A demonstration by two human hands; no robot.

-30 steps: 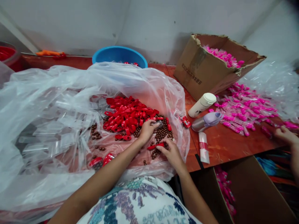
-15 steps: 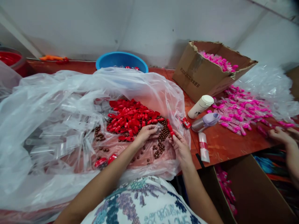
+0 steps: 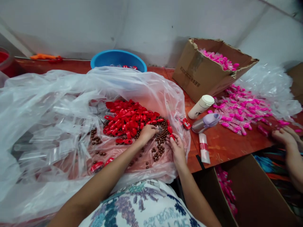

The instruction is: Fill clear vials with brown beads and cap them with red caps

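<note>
My left hand (image 3: 148, 133) is closed around a small clear plastic container (image 3: 160, 129), held low at the heap of brown beads (image 3: 162, 138). Between the fingers of my right hand (image 3: 177, 147) is a red plastic piece (image 3: 172, 136), at the right side of the beads. A pile of red plastic pieces (image 3: 129, 118) lies just beyond my left hand. Farther left are many clear plastic containers (image 3: 50, 142). All of this rests inside a large translucent plastic bag (image 3: 71, 77). Two red-topped pieces (image 3: 97, 166) lie near my left forearm.
A blue basin (image 3: 118, 58) stands at the back. To the right are a cardboard box (image 3: 196, 74), a white bottle (image 3: 201, 107), a lilac-lidded flask (image 3: 205, 123), a wrapped white roll (image 3: 204, 148) and pink packed pieces (image 3: 243, 108). A co-worker's hands (image 3: 285, 137) are at far right.
The whole view has shifted slightly, so most things sit a little farther left. My left hand has the clear container lower among the beads; my right hand still holds the red piece.
</note>
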